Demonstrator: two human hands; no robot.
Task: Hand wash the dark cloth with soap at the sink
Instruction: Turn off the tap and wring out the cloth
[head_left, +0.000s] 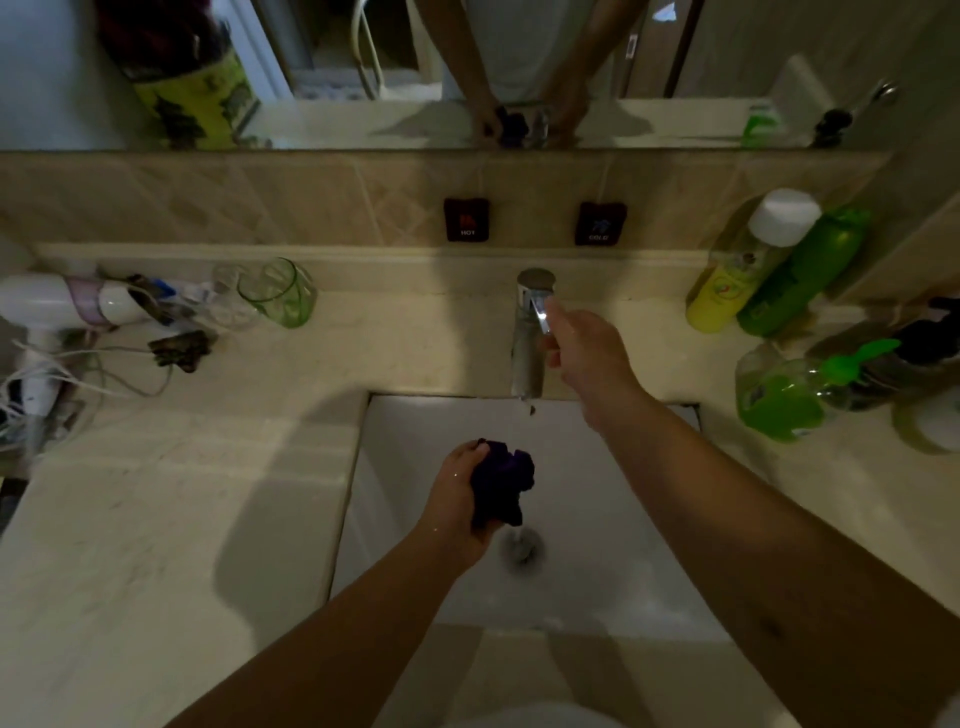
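My left hand (460, 493) grips a crumpled dark purple cloth (506, 480) above the white sink basin (613, 561), close over the drain (522, 545). My right hand (582, 351) reaches to the chrome faucet (530, 338) at the basin's back edge, with its fingers on the faucet's lever handle. A little water drips from the spout. A green liquid soap dispenser (784, 387) lies to the right of the basin on the counter.
Two green-yellow bottles (769, 265) stand at the back right. On the left counter lie a white hair dryer (62, 306) with its cord, a green glass (278, 293) and small clutter. Hot and cold labels sit on the tiled wall; a mirror hangs above.
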